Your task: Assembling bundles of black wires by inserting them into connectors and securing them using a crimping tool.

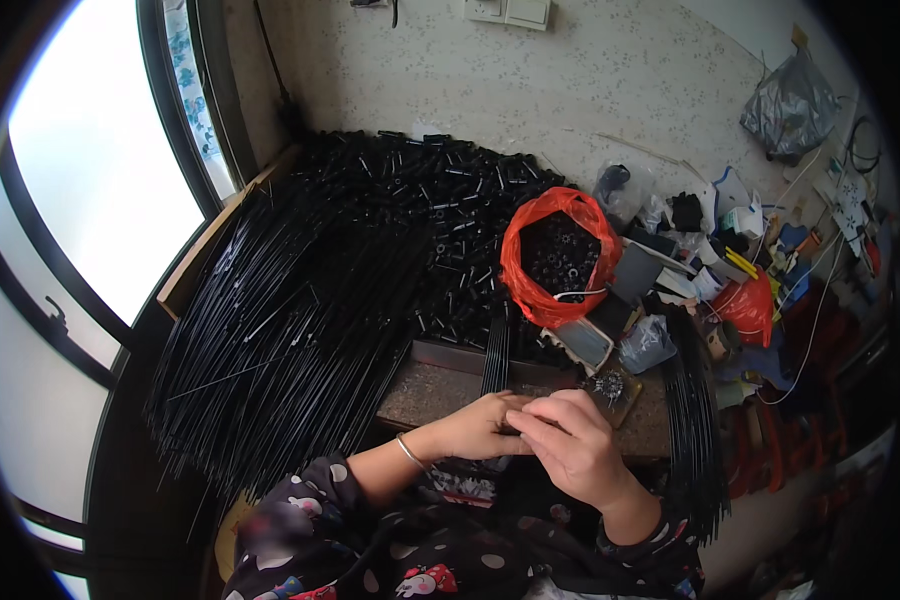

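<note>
My left hand is closed in front of me, a metal bangle on its wrist. Fingers of my right hand are pinched together against the left fingertips. Whatever lies between them is too small or hidden to make out. Just beyond my left hand, a narrow bundle of thin black rods rests across the front ledge of the wooden bench. To the right of the hands, a cluster of small silvery pieces sits on the bench.
A large heap of long black rods covers the left side. Short black tubes are piled behind. An open red plastic bag holds small dark parts. More rods hang over the right edge, near clutter and a second red bag.
</note>
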Demonstrator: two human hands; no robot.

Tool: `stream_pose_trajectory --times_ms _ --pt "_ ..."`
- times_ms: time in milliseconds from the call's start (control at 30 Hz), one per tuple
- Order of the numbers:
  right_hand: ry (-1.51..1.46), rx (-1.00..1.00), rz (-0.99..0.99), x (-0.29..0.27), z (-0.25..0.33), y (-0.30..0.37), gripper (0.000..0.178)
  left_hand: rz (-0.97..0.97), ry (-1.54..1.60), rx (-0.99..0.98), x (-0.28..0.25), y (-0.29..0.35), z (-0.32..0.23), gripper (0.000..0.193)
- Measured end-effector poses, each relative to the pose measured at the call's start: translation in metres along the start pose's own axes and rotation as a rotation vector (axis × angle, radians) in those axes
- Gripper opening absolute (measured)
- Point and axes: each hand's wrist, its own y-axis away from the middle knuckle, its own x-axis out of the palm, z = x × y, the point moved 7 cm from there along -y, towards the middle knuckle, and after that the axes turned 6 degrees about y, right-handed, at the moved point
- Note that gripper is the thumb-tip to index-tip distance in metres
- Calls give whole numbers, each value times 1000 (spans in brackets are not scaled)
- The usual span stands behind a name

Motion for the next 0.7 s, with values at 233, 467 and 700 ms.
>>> stream_pose_trajectory --times_ms 233,467,700 --pt "-31 78 73 -2 -2 11 23 -58 -1083 -366 12 45 77 90" --pt "-930 73 742 58 14 26 15 103 -1062 -260 15 50 72 87" --pt "127 557 -178 47 -239 26 11 206 -1137 -250 26 74 68 79"
